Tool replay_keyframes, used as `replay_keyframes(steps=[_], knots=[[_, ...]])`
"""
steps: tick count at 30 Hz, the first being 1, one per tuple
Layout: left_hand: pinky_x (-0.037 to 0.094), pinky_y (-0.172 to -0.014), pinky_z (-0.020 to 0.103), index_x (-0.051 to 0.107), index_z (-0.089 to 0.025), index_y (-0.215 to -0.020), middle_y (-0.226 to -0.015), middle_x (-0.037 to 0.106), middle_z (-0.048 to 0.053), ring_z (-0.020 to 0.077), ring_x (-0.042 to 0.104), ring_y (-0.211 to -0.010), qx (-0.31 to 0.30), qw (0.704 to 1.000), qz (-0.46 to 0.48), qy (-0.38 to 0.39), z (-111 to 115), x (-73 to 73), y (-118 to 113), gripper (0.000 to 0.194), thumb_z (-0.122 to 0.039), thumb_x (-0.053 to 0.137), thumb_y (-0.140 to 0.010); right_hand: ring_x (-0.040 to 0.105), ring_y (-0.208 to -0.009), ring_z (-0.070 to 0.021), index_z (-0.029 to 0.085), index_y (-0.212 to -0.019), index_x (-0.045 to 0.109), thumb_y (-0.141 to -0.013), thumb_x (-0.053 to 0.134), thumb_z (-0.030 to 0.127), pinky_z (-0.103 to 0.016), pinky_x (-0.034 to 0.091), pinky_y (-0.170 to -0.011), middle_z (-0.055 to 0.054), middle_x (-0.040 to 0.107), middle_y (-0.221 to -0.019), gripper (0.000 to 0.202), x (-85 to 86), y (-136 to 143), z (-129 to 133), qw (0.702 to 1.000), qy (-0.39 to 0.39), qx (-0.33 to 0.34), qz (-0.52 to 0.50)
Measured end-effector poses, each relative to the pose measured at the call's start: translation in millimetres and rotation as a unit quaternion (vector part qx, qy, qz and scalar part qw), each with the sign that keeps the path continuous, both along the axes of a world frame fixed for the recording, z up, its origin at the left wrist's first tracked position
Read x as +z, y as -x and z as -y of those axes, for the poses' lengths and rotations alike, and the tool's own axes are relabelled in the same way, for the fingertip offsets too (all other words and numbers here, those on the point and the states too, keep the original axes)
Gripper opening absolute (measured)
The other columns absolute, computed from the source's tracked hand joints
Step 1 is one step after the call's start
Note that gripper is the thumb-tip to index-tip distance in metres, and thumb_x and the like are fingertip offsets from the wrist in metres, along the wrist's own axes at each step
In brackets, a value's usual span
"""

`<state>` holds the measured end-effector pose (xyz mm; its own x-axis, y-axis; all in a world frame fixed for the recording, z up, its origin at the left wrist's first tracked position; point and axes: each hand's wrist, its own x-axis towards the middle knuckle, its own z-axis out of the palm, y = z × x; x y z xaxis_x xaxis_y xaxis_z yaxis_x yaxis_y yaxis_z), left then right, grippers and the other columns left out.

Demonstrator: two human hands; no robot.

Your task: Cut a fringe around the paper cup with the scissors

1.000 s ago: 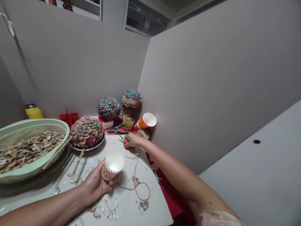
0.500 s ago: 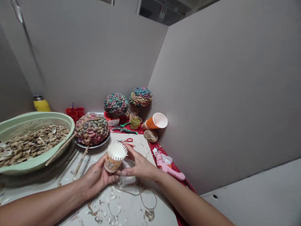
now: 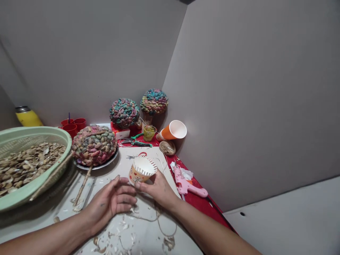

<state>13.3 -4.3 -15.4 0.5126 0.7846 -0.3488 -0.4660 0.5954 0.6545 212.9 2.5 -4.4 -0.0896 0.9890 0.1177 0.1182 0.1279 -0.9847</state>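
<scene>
A small printed paper cup (image 3: 138, 175), its rim cut into a fringe of short tabs, is tilted above the table. My right hand (image 3: 158, 188) grips it from the right, thumb on the near side; the other fingers are partly hidden behind the cup. Just left of the cup, my left hand (image 3: 114, 199) is open with its palm turned inward and fingers loosely bent. Its fingertips come close to the cup's base; whether they touch I cannot tell. Behind the cup lie red-handled scissors (image 3: 142, 154), partly covered. A thin string (image 3: 159, 226) loops on the table below my right hand.
At left stands a green colander (image 3: 68, 141) of pistachio-like shells. A shell-covered ball on a stick (image 3: 94, 145) rests on a metal plate. Behind are two colourful shell balls (image 3: 124, 112), pliers (image 3: 142, 143) and an orange cup (image 3: 167, 133). A pink glue gun (image 3: 190, 187) lies right.
The paper cup has passed from my left hand into my right and moved slightly right. My left hand has let go and opened. The camera view has tipped down a little.
</scene>
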Motion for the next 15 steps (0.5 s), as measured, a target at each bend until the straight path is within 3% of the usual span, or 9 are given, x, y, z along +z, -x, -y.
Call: replay_keyframes(steps=[4,7,11,15], knots=[[0.055,-0.053,0.026,0.063,-0.015,-0.085,-0.074,0.072,0.006,0.0175,0.069,-0.058,0.014,0.994,-0.082,-0.067,6,4.8,-3,0.027,-0.042,0.065,-0.089,0.064,-0.111,-0.0275,0.019,-0.116,0.057,-0.065,0.083,0.029,-0.046,0.045,-0.105,-0.011,0.069,-0.118,0.058,-2.1,-9,-13,0.997,-0.027,-0.044,0.062],[0.05,-0.049,0.024,0.063,-0.013,-0.07,-0.06,0.067,0.006,0.0145,0.062,-0.048,-0.021,0.981,-0.139,-0.133,14,2.7,-5,0.039,-0.048,0.063,-0.088,0.064,-0.109,-0.0253,0.018,-0.123,0.053,-0.068,0.082,0.028,-0.043,0.047,-0.101,-0.01,0.069,-0.117,0.063,-6.7,-10,-18,0.995,-0.042,-0.017,0.091],[0.048,-0.057,0.026,0.063,-0.015,-0.065,-0.059,0.065,0.006,0.0152,0.06,-0.054,-0.062,0.957,-0.194,-0.207,30,0.8,-7,0.041,-0.05,0.065,-0.087,0.063,-0.11,-0.0252,0.019,-0.128,0.05,-0.07,0.082,0.028,-0.041,0.047,-0.099,-0.01,0.067,-0.12,0.067,-13.8,-7,-16,0.988,-0.055,0.017,0.142],[0.046,-0.061,0.029,0.065,-0.018,-0.061,-0.061,0.065,0.007,0.0177,0.058,-0.059,-0.081,0.895,-0.275,-0.342,44,10.4,-5,0.034,-0.041,0.067,-0.087,0.059,-0.117,-0.0285,0.019,-0.136,0.045,-0.07,0.083,0.03,-0.043,0.045,-0.102,-0.013,0.063,-0.127,0.077,-17.5,-6,-16,0.975,-0.053,0.036,0.212]])
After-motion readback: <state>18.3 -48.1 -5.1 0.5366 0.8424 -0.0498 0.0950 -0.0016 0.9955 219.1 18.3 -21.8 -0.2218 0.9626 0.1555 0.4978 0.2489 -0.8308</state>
